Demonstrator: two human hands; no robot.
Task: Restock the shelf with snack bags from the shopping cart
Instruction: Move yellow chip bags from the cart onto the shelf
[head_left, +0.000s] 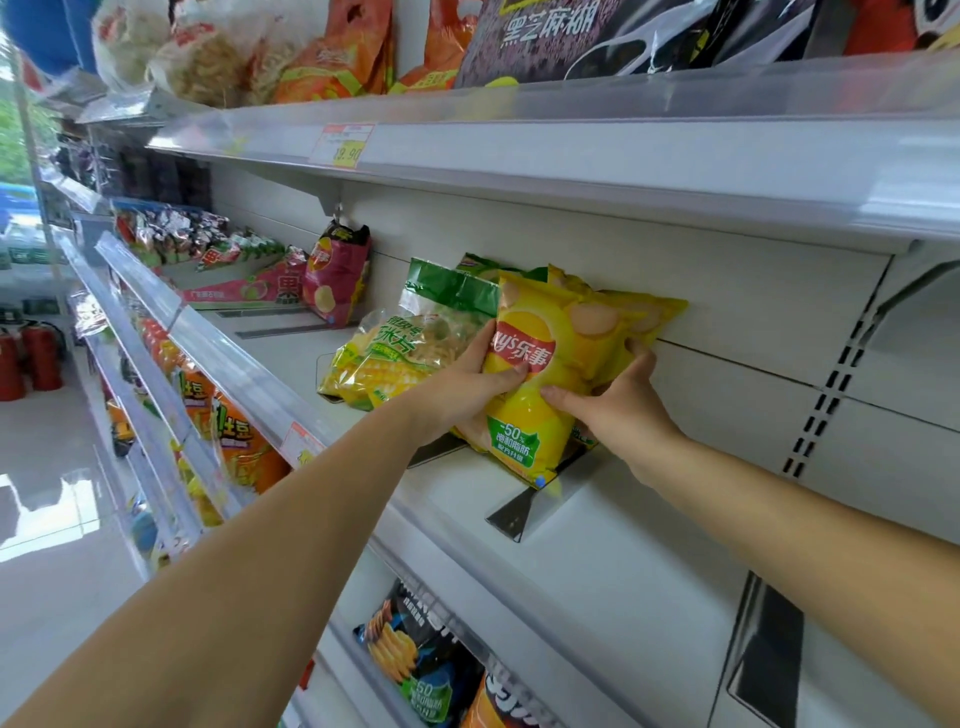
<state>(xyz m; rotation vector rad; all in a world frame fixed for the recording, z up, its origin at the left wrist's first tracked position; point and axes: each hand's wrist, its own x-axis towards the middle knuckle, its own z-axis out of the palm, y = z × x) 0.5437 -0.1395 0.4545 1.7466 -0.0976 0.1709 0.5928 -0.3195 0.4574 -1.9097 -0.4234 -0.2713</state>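
On the middle shelf (597, 545), the left grip (467, 384) and the right grip (618, 410) each hold one side of the yellow chip bag (545, 327), with thumbs on its front and fingers curled round its edges. The bag stands tall, with its top leaning back toward more yellow bags (649, 312), and its bottom sits just by the slanted divider (519, 514). Both grips look equally near, so I think it only needs a push straight back, keeping off the corn snack bag (384, 358) just to the left.
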